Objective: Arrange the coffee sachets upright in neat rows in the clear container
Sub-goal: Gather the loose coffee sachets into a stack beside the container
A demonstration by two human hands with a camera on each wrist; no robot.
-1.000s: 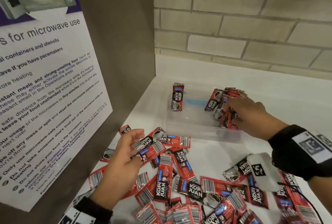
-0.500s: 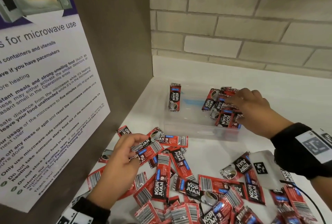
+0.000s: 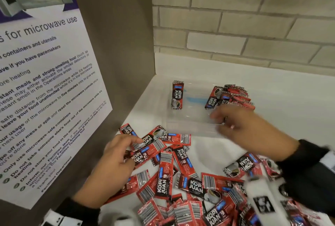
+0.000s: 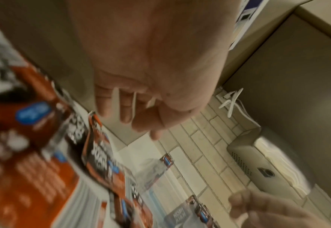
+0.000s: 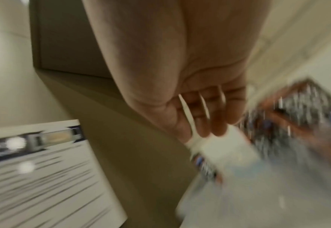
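Left hand (image 3: 112,160): I see it palm down on the loose sachets (image 3: 183,176) strewn flat across the bench (image 3: 290,109), fingers curled onto one sachet.
Right hand (image 3: 243,127): over the clear container's (image 3: 190,126) near wall, blurred (I cannot tell its grip).
Single sachet (image 3: 177,95): upright, long axis vertical, at the container's left end.
Sachet row (image 3: 230,97): on end, leaning, at the right end.

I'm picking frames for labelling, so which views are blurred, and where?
Head view: mostly sharp, poster text readable, but the right hand is smeared by motion. Left wrist view: near sachets soft and blurred, the brick wall clearer. Right wrist view: heavy motion blur throughout; the sachets are only streaks, and the hand's grip cannot be judged.
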